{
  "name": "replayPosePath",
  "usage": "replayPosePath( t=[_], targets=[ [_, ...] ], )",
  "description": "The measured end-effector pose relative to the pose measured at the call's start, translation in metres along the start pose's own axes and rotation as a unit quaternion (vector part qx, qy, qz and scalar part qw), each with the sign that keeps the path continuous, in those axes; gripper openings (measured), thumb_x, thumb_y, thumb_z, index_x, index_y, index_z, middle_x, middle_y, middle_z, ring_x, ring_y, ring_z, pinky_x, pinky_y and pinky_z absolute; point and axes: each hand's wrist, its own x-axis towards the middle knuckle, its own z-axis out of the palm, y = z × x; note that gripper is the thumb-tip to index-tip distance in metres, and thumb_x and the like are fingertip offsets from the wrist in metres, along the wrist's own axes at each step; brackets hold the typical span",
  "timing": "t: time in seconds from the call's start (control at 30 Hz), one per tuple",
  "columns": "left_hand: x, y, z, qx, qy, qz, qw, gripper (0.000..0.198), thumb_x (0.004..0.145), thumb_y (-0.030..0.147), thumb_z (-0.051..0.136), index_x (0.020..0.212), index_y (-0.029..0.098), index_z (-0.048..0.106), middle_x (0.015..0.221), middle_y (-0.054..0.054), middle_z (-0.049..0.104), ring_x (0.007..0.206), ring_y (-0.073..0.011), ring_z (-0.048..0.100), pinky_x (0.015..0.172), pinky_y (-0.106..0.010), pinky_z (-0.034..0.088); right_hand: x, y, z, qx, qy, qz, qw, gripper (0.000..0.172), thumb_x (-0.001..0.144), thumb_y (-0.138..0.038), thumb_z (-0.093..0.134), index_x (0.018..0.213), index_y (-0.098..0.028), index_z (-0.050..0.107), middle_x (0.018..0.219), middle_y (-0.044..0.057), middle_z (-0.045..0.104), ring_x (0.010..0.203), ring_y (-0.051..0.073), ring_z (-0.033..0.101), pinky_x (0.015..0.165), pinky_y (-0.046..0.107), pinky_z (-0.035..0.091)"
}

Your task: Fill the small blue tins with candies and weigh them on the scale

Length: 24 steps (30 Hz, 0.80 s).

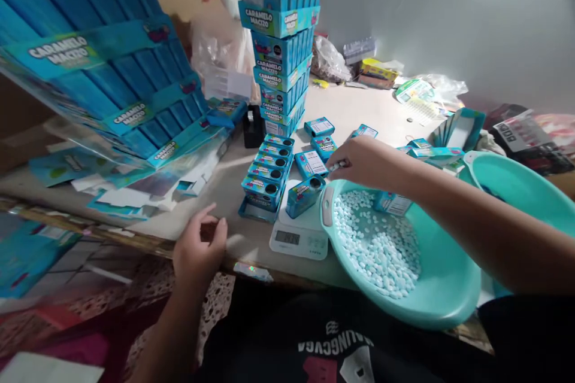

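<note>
Black printed T-shirt (335,347) occupies the lower foreground, directly behind the near edge of the worktop (377,111). Blue "Caramelo Macizo" display cartons (103,81) lean at the left side of the worktop, above loose printed cardboard sheets (135,185). Teal plastic basin (449,293) overhangs the near edge, right of centre; second teal basin (521,197) stands beyond it at the right edge. Tall stack of blue cartons (281,54) rises near the far edge, beside clear plastic bags (330,60).

Pale candies (375,245) form a loose heap inside the near basin. Right hand (368,161) is positioned above the basin's far rim, with the fingertips pinched narrowly around several candies. Left hand (200,245) rests at the near edge of the worktop, fingers loosely curled; no held item is visible.

Digital scale (299,240) stands between the left hand and the near basin, touching the basin's rim; its readout is too small to read. One small blue box (305,196) lies tilted on the scale. Further small blue boxes (267,173) stand in stacked rows just left of the scale, with others scattered toward the far edge.
</note>
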Motion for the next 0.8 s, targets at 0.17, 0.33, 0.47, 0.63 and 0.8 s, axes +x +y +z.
replayPosePath(
  t=[0.17,0.33,0.47,0.63,0.8],
  targets=[
    [-0.004,-0.001,-0.004,-0.004,0.025,0.004,1.0,0.05,0.087,0.039,0.062,0.134,0.021,0.06,0.091,-0.002,0.068,0.077,-0.0169,0.063,0.077,-0.031,0.052,0.02,-0.01,0.01,0.011,-0.045,-0.025,0.999,0.02,0.083,-0.03,0.072,0.1,-0.023,0.081,0.084,0.001,0.076,0.07,0.015,0.063,0.066,0.03,0.041],
    [-0.003,0.001,-0.002,-0.011,0.027,0.001,1.0,0.053,0.087,0.04,0.063,0.136,0.02,0.058,0.093,-0.002,0.068,0.077,-0.016,0.063,0.074,-0.029,0.052,0.024,-0.009,0.018,0.008,-0.071,-0.064,0.995,0.023,0.086,-0.029,0.071,0.106,-0.023,0.08,0.096,0.004,0.076,0.085,0.019,0.066,0.075,0.031,0.045],
    [-0.004,0.0,-0.002,-0.006,0.03,0.013,0.999,0.05,0.088,0.039,0.063,0.134,0.02,0.06,0.093,-0.003,0.068,0.076,-0.0155,0.063,0.075,-0.029,0.052,0.025,-0.01,0.016,-0.004,-0.084,-0.102,0.991,0.02,0.089,-0.028,0.068,0.103,-0.021,0.08,0.096,0.005,0.074,0.091,0.02,0.066,0.08,0.032,0.045],
    [-0.004,-0.005,-0.001,-0.004,0.039,0.027,0.999,0.047,0.088,0.038,0.063,0.131,0.02,0.062,0.093,-0.002,0.068,0.076,-0.015,0.064,0.076,-0.029,0.053,0.027,-0.017,0.017,-0.013,-0.078,-0.081,0.994,0.024,0.085,-0.029,0.074,0.106,-0.017,0.077,0.09,0.005,0.072,0.081,0.018,0.062,0.07,0.03,0.043],
    [-0.004,-0.007,0.0,-0.004,0.046,0.031,0.998,0.049,0.087,0.037,0.064,0.132,0.018,0.062,0.093,-0.002,0.069,0.073,-0.014,0.064,0.073,-0.027,0.053,0.017,-0.009,0.025,0.08,0.029,-0.106,0.991,0.03,0.086,-0.03,0.072,0.111,-0.015,0.073,0.104,0.009,0.07,0.084,0.016,0.065,0.076,0.031,0.052]
  ],
)
